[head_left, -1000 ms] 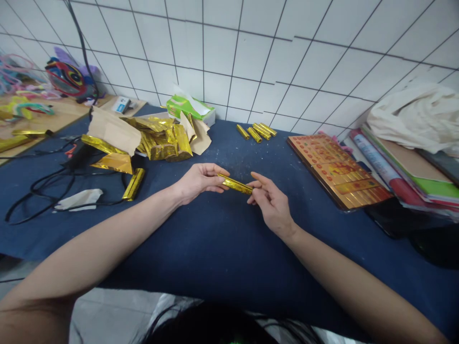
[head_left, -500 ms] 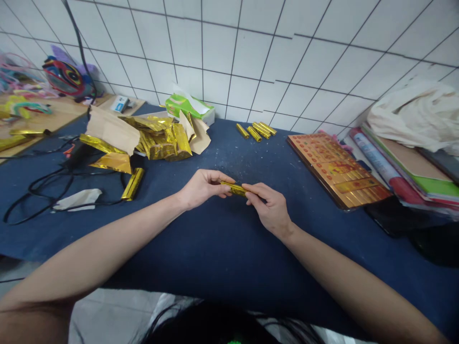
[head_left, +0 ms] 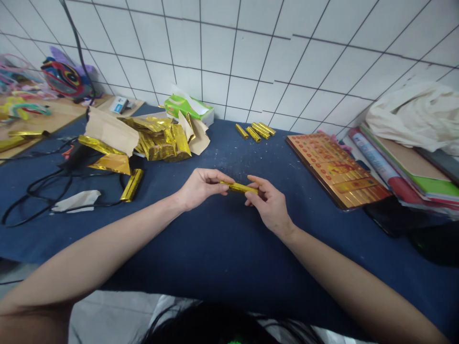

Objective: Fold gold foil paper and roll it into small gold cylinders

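Observation:
Over the middle of the blue tabletop, a thin roll of gold foil paper (head_left: 241, 187) lies level between my two hands. My left hand (head_left: 201, 188) pinches its left end between thumb and fingers. At the right end, my right hand (head_left: 271, 204) has its thumb against the near side and other fingers behind, with the index finger lifted a little off it. Several finished-looking gold rolls (head_left: 259, 131) lie together near the wall. Two more gold rolls (head_left: 132, 185) rest side by side left of my left hand.
A heap of folded gold foil paper (head_left: 168, 143) and brown paper sits back left, before a green tissue pack (head_left: 188, 106). Black cables (head_left: 34, 186) coil at the left. On the right are a stack of orange-gold printed sheets (head_left: 335, 167), notebooks (head_left: 412, 160) and white cloth (head_left: 416, 114).
My right hand has opened slightly and shifted along the roll to its right end, its index finger rising, so more of the gold roll shows. My left hand keeps its pinch.

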Demonstrator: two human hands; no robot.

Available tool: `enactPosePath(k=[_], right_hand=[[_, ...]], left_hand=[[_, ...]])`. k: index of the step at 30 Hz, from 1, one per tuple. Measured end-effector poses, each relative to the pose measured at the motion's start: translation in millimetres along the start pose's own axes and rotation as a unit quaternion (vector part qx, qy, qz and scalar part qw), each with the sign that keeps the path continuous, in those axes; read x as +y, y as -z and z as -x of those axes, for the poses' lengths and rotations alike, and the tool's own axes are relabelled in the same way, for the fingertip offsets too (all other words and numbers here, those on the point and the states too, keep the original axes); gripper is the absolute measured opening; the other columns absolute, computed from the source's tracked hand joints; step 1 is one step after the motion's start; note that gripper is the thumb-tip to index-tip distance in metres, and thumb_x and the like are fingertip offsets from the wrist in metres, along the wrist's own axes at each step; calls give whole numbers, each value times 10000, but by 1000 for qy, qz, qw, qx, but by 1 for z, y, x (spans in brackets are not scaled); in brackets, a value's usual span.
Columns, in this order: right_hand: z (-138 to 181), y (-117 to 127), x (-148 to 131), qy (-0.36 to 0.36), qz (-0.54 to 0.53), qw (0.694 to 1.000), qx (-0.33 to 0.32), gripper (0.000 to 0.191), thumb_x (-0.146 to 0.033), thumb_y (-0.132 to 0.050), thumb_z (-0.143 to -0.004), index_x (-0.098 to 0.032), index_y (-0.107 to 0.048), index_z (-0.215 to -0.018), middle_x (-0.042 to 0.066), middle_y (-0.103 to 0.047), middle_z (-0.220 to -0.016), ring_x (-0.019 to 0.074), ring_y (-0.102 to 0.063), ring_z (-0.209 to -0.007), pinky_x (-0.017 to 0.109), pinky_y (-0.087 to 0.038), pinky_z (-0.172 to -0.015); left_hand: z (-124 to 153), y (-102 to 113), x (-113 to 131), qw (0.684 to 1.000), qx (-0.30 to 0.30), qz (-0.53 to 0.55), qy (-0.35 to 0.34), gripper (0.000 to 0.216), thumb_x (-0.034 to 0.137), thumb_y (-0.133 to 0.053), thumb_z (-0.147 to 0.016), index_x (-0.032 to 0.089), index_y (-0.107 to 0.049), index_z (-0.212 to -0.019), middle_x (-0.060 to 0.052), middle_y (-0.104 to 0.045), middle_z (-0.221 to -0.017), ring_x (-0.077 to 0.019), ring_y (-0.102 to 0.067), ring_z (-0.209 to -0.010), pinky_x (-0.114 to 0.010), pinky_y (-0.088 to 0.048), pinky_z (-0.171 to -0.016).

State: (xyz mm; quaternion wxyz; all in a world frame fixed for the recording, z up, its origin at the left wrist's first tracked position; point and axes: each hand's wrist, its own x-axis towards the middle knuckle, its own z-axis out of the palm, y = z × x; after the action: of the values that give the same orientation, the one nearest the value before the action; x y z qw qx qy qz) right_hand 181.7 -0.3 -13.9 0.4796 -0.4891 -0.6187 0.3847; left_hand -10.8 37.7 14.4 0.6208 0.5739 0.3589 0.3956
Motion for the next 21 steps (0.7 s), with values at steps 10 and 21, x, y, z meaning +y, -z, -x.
enactPosePath(k=[10, 21], right_hand=[[1, 0, 0, 17, 60, 998, -7, 253, -309, -576, -786, -209, -612, -1015, 24, -621, -839, 107, -583, -594, 278, -497, -612], [-1, 0, 0, -2, 39, 999, -18, 321, -325, -614, -750, -201, -603, -1046, 3, -616, -740, 118, -580, -590, 288, -491, -587]], left_hand=[[0, -1, 2, 999, -1, -1, 40, 286, 185, -693, -658, 102, -636, -926, -40, -675, -718, -114, -630, -589, -214, -520, -545], [-1, -2, -2, 998, 8, 25, 58, 194, 159, -690, -656, 95, -631, -829, -21, -665, -633, -105, -627, -565, -203, -523, -540]])
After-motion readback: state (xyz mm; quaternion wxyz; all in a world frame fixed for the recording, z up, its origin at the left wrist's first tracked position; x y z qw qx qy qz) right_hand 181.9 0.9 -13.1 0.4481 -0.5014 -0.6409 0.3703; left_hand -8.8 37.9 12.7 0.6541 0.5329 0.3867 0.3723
